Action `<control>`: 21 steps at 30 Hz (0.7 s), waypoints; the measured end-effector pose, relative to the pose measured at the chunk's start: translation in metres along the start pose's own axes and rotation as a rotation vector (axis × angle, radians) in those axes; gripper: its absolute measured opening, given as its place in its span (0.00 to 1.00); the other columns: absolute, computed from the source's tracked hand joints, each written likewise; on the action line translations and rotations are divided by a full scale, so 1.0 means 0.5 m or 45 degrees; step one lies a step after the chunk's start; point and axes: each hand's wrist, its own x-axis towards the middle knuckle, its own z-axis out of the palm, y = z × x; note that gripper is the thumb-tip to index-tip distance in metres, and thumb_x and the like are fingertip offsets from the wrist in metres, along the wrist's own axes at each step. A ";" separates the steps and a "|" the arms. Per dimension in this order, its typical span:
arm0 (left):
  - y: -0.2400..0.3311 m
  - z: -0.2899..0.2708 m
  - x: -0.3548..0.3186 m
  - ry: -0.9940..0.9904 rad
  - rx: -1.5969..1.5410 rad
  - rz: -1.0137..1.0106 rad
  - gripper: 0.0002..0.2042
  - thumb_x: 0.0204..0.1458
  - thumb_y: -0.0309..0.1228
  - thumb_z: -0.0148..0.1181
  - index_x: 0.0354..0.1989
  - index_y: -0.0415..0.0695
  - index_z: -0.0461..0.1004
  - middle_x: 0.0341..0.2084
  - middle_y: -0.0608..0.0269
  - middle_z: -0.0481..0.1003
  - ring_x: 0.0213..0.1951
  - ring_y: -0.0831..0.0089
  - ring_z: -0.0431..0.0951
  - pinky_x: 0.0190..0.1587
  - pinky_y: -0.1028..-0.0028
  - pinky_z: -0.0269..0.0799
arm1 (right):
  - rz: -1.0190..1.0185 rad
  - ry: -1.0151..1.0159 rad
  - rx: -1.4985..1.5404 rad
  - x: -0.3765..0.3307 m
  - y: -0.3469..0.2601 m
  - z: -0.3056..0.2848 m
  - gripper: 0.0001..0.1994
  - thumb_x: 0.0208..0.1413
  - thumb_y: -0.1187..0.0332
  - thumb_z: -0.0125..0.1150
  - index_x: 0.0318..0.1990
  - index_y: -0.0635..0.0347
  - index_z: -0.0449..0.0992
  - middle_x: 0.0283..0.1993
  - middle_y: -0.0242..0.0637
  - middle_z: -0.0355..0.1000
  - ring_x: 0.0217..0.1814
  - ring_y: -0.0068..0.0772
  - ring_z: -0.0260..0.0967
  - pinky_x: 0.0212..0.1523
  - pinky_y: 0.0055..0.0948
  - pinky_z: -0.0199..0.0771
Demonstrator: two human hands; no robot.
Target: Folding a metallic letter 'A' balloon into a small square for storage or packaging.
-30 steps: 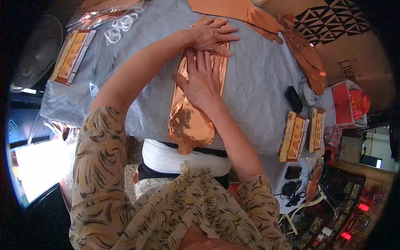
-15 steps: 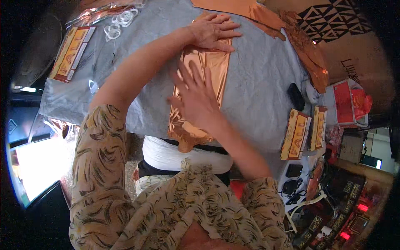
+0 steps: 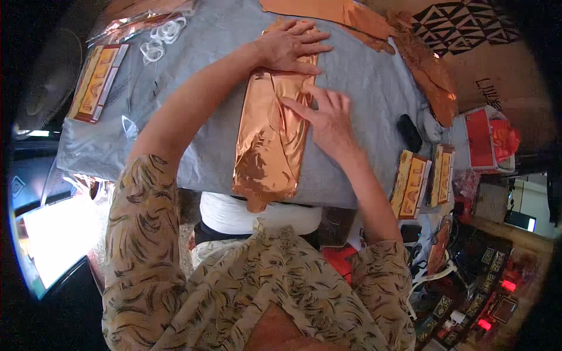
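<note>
A long, shiny copper-coloured foil packet [image 3: 263, 131] lies lengthwise on the grey-covered table, its near end crumpled and hanging slightly past the front edge. A lengthwise fold runs down its middle. My left hand [image 3: 290, 50] presses flat across the far end, fingers spread toward the right. At the packet's right edge is my right hand [image 3: 333, 120], with its thumb and forefinger on the foil and its other fingers bent. The foil seems to be gripped there, though the fingertips partly hide the contact.
Copper sheet material [image 3: 328, 17] lies along the far edge and right corner. White rings [image 3: 167, 35] and a yellow-brown card [image 3: 99, 85] are at left. At right are a black object [image 3: 408, 133], another card [image 3: 411, 184] and a red-and-white box [image 3: 483, 140].
My right hand has moved from over the middle of the foil to its right edge, and its fingers have bent. My left hand stays pressed on the far end.
</note>
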 end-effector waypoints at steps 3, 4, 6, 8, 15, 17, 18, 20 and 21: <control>0.005 -0.009 0.004 -0.020 -0.035 0.002 0.38 0.62 0.70 0.44 0.77 0.67 0.59 0.78 0.63 0.55 0.78 0.49 0.51 0.77 0.44 0.44 | -0.011 0.003 0.027 -0.011 0.005 0.003 0.28 0.59 0.74 0.54 0.62 0.23 0.80 0.60 0.26 0.69 0.59 0.37 0.65 0.64 0.44 0.56; 0.003 -0.008 0.002 0.031 -0.046 0.002 0.38 0.61 0.70 0.46 0.77 0.66 0.60 0.78 0.62 0.56 0.78 0.49 0.52 0.77 0.44 0.44 | -0.012 0.002 0.034 -0.010 0.004 0.004 0.28 0.59 0.74 0.54 0.62 0.23 0.80 0.60 0.26 0.69 0.59 0.37 0.65 0.64 0.44 0.56; -0.006 -0.012 -0.003 0.077 -0.052 -0.002 0.38 0.61 0.69 0.48 0.77 0.64 0.61 0.77 0.61 0.58 0.77 0.49 0.53 0.77 0.44 0.44 | -0.022 -0.018 -0.015 -0.007 0.001 0.005 0.26 0.60 0.71 0.55 0.61 0.23 0.81 0.60 0.26 0.68 0.59 0.36 0.65 0.65 0.43 0.55; -0.016 -0.033 -0.008 0.239 -0.330 -0.003 0.34 0.63 0.55 0.59 0.76 0.57 0.63 0.76 0.62 0.60 0.78 0.51 0.53 0.78 0.50 0.45 | -0.022 -0.031 -0.005 -0.003 0.000 0.003 0.26 0.60 0.71 0.56 0.61 0.23 0.81 0.60 0.26 0.68 0.60 0.35 0.65 0.65 0.43 0.55; 0.012 -0.228 -0.203 0.002 -0.527 0.233 0.25 0.57 0.33 0.67 0.64 0.44 0.74 0.65 0.52 0.73 0.70 0.51 0.68 0.71 0.55 0.66 | -0.029 -0.006 0.044 -0.015 0.015 0.008 0.26 0.61 0.71 0.55 0.62 0.23 0.80 0.59 0.27 0.68 0.61 0.32 0.66 0.66 0.45 0.55; 0.041 -0.268 -0.299 -0.210 -0.414 0.303 0.22 0.60 0.33 0.59 0.64 0.44 0.74 0.65 0.54 0.73 0.70 0.57 0.69 0.72 0.58 0.66 | -0.030 -0.015 0.053 -0.011 0.014 0.002 0.27 0.61 0.72 0.54 0.62 0.24 0.80 0.59 0.27 0.68 0.62 0.32 0.66 0.66 0.45 0.56; 0.058 -0.275 -0.325 -0.305 -0.372 0.337 0.22 0.61 0.33 0.55 0.64 0.43 0.74 0.66 0.55 0.72 0.70 0.59 0.68 0.72 0.60 0.66 | -0.019 -0.043 0.060 -0.015 0.014 0.002 0.27 0.61 0.72 0.54 0.62 0.24 0.80 0.59 0.27 0.68 0.62 0.32 0.66 0.66 0.45 0.56; 0.099 -0.303 -0.330 -0.344 -0.300 0.385 0.24 0.61 0.34 0.52 0.66 0.42 0.72 0.67 0.56 0.71 0.71 0.61 0.68 0.73 0.61 0.64 | -0.026 -0.046 0.060 -0.012 0.011 -0.006 0.28 0.60 0.73 0.54 0.63 0.24 0.80 0.59 0.27 0.68 0.62 0.33 0.66 0.66 0.45 0.57; 0.114 -0.311 -0.321 -0.375 -0.228 0.442 0.26 0.60 0.35 0.50 0.67 0.41 0.70 0.69 0.56 0.69 0.71 0.62 0.67 0.74 0.63 0.63 | -0.027 -0.049 0.050 -0.013 0.011 -0.008 0.29 0.60 0.74 0.54 0.63 0.24 0.80 0.59 0.27 0.68 0.62 0.33 0.66 0.65 0.45 0.57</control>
